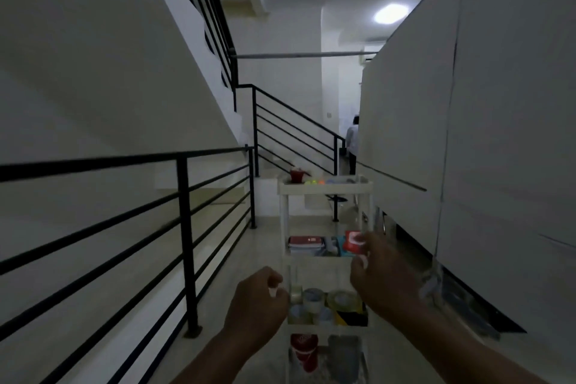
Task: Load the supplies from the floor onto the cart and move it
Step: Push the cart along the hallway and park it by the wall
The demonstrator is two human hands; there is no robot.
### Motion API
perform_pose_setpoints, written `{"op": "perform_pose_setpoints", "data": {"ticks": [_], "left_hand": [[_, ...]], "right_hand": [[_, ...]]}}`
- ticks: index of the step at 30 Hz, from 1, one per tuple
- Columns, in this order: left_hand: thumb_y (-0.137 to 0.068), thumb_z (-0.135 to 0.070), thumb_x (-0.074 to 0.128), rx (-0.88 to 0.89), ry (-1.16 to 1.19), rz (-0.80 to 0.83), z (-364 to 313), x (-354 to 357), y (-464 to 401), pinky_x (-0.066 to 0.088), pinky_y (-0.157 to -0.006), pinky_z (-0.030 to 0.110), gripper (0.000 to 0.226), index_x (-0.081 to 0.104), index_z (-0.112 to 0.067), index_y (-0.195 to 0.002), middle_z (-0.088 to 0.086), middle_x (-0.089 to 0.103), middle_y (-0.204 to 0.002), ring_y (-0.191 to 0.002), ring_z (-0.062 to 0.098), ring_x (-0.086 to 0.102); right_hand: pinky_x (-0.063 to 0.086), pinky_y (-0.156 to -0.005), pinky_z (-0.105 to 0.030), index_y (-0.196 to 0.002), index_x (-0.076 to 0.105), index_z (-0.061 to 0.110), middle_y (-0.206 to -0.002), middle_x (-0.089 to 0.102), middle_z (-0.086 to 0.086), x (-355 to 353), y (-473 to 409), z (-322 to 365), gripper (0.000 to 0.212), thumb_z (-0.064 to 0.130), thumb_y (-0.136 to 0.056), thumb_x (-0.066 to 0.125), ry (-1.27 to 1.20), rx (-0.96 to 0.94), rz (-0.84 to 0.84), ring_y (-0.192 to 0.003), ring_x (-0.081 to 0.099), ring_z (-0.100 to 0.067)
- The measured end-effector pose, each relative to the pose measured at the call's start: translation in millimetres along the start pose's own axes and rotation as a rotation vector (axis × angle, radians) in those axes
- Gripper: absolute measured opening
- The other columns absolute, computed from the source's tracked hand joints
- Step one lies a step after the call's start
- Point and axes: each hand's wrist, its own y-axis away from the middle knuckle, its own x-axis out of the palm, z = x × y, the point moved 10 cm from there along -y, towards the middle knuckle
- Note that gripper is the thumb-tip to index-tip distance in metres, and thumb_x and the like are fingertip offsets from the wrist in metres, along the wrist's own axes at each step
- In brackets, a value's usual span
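Both hands on loaded cart [325, 262] in hallway.
Left hand [260, 299] curled round cart's left post, right hand [378, 273] gripping right post. Shelves near to far: red can [304, 351], tape rolls [324, 305], books [305, 245], red cup [295, 174] at top-left corner.

White tiered cart [324, 188] in a corridor, left hand [258, 305] and right hand [378, 274] gripping its side posts, tape rolls [314, 299] on a lower shelf, books [305, 245] above, black stair railing [187, 227] at left.
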Motion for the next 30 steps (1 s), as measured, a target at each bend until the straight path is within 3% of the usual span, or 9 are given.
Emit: {"op": "perform_pose_setpoints", "data": {"ticks": [3, 6, 12, 15, 17, 20, 23, 26, 30], "left_hand": [[-0.079, -0.026, 0.064, -0.052, -0.013, 0.118, -15, 8, -32, 0.043, -0.066, 0.012, 0.006, 0.062, -0.029, -0.085, -0.012, 0.065, -0.085, -0.078, -0.006, 0.056], [-0.079, -0.024, 0.064, -0.145, -0.016, 0.198, -50, -11, -56, 0.042, -0.065, 0.013, 0.007, 0.063, -0.023, -0.085, -0.007, 0.065, -0.084, -0.072, 0.002, 0.056], [-0.082, -0.031, 0.058, -0.25, 0.005, 0.266, -153, -94, -123, 0.038, -0.065, 0.003, 0.012, 0.059, -0.034, -0.093, -0.017, 0.06, -0.084, -0.076, -0.004, 0.054], [-0.078, -0.028, 0.06, -0.312, 0.056, 0.203, -200, -148, -155, 0.042, -0.06, 0.009, 0.005, 0.059, -0.031, -0.075, -0.011, 0.064, -0.079, -0.069, -0.007, 0.056], [-0.081, -0.028, 0.058, -0.344, 0.047, 0.234, -230, -172, -164, 0.042, -0.055, 0.015, 0.005, 0.06, -0.027, -0.077, -0.009, 0.063, -0.079, -0.067, -0.002, 0.056], [-0.084, -0.025, 0.057, -0.298, 0.023, 0.225, -270, -202, -164, 0.042, -0.065, 0.025, 0.009, 0.063, -0.018, -0.084, 0.001, 0.066, -0.088, -0.085, 0.02, 0.063], [-0.083, -0.024, 0.057, -0.248, 0.03, 0.267, -290, -219, -161, 0.044, -0.068, 0.026, 0.008, 0.061, -0.022, -0.089, 0.002, 0.066, -0.095, -0.085, 0.018, 0.061], [-0.081, -0.026, 0.057, -0.245, 0.01, 0.294, -286, -222, -167, 0.044, -0.072, 0.026, 0.024, 0.063, -0.019, -0.104, 0.003, 0.065, -0.102, -0.089, 0.018, 0.059], [-0.08, -0.028, 0.058, -0.28, 0.019, 0.335, -272, -198, -188, 0.044, -0.076, 0.027, 0.034, 0.062, -0.017, -0.112, 0.006, 0.065, -0.111, -0.094, 0.018, 0.058]], "right_hand": [[0.038, -0.057, -0.014, -0.115, 0.048, 0.034, -0.1, 0.052, 0.01, 7, -32, 5, 0.034, 0.028, -0.084, 0.06, 0.107, -0.002, 0.112, -0.076, 0.049, -0.003], [0.052, -0.069, -0.027, -0.118, 0.047, 0.033, -0.106, 0.058, 0.006, -14, -73, 21, 0.035, 0.032, -0.084, 0.056, 0.113, 0.064, 0.223, -0.085, 0.056, -0.011], [0.05, -0.077, -0.029, -0.114, 0.056, 0.03, -0.091, 0.062, 0.005, -101, -162, 72, 0.038, 0.037, -0.076, 0.057, 0.094, 0.239, 0.265, -0.085, 0.061, -0.015], [0.053, -0.08, -0.031, -0.1, 0.053, 0.034, -0.089, 0.057, 0.008, -139, -204, 108, 0.021, 0.037, -0.079, 0.056, 0.068, 0.311, 0.351, -0.082, 0.058, -0.01], [0.057, -0.075, -0.037, -0.098, 0.053, 0.033, -0.093, 0.062, 0.004, -162, -218, 131, 0.016, 0.032, -0.082, 0.056, 0.024, 0.373, 0.365, -0.082, 0.062, -0.012], [0.05, -0.065, -0.028, -0.111, 0.056, 0.026, -0.097, 0.064, -0.002, -196, -231, 160, 0.027, 0.027, -0.084, 0.055, 0.074, 0.416, 0.344, -0.078, 0.06, -0.013], [0.036, -0.056, -0.024, -0.108, 0.058, 0.022, -0.096, 0.063, -0.004, -218, -242, 181, 0.026, 0.027, -0.083, 0.054, 0.079, 0.419, 0.312, -0.07, 0.054, -0.011], [0.039, -0.056, -0.025, -0.084, 0.051, 0.032, -0.083, 0.058, 0.001, -223, -250, 186, 0.005, 0.027, -0.082, 0.052, 0.059, 0.409, 0.296, -0.069, 0.054, -0.012], [0.042, -0.051, -0.024, -0.075, 0.042, 0.036, -0.077, 0.054, 0.007, -208, -265, 170, 0.019, 0.023, -0.083, 0.054, 0.019, 0.429, 0.285, -0.066, 0.054, -0.005]]}}
